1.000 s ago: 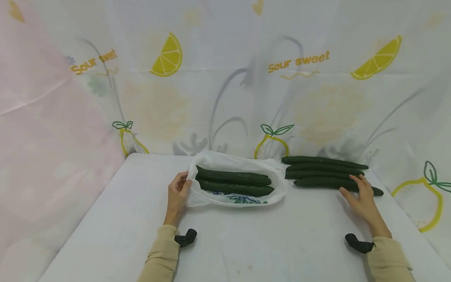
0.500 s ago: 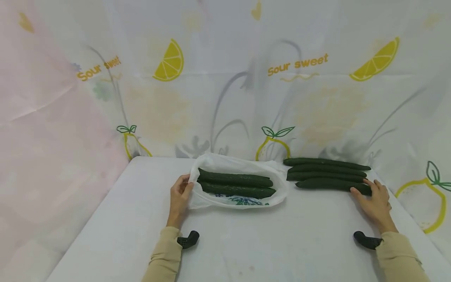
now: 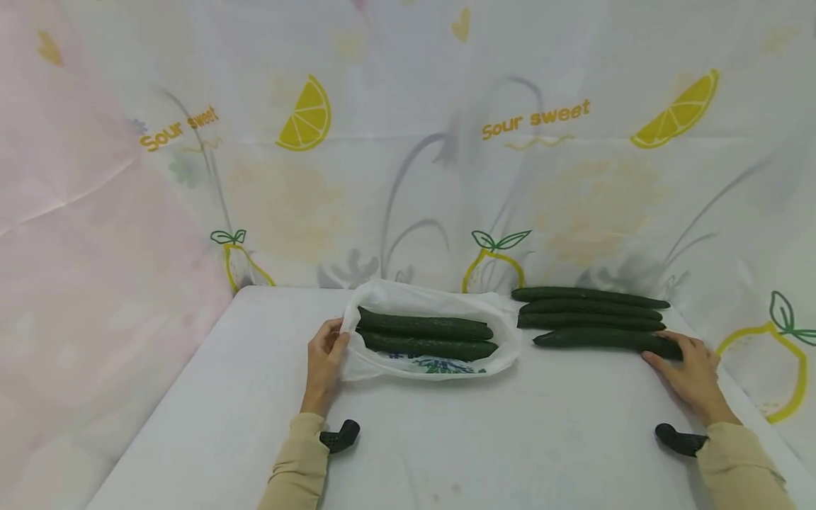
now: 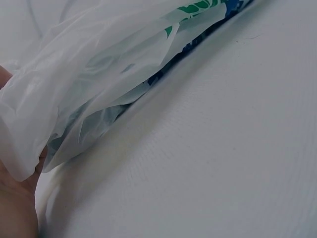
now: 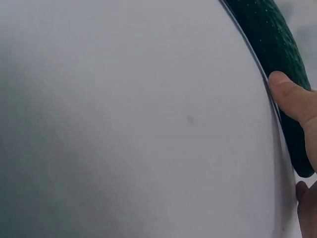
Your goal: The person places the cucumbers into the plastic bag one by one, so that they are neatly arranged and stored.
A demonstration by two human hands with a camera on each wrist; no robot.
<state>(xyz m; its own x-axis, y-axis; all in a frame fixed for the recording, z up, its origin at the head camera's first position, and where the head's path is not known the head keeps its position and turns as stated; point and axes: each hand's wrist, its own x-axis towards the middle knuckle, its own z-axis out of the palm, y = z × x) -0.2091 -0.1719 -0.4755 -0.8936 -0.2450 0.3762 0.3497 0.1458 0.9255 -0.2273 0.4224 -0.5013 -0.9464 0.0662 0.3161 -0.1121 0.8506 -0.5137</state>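
A white plastic bag (image 3: pixel 376 368) lies with its mouth spread upward, and two dark green cucumbers (image 3: pixel 427 326) rest side by side in it. My left hand (image 3: pixel 325 361) pinches the bag's left rim; in the left wrist view the film of the bag (image 4: pixel 99 74) covers most of the fingers. On the right, my right hand (image 3: pixel 691 372) holds the right end of the nearest loose cucumber (image 3: pixel 593 338), which lies on the table. The right wrist view shows the thumb against the side of this cucumber (image 5: pixel 270 37).
Behind the held cucumber lie several more cucumbers (image 3: pixel 586 308) in a row, close to the back edge of the white table (image 3: pixel 497 439). A printed fabric backdrop (image 3: pixel 395 177) stands behind the table. Each wrist carries a black device (image 3: pixel 341 435).
My right hand has slid rightward along the nearest loose cucumber to its right end and closed around it. The left hand keeps its hold on the bag. The view has shifted slightly.
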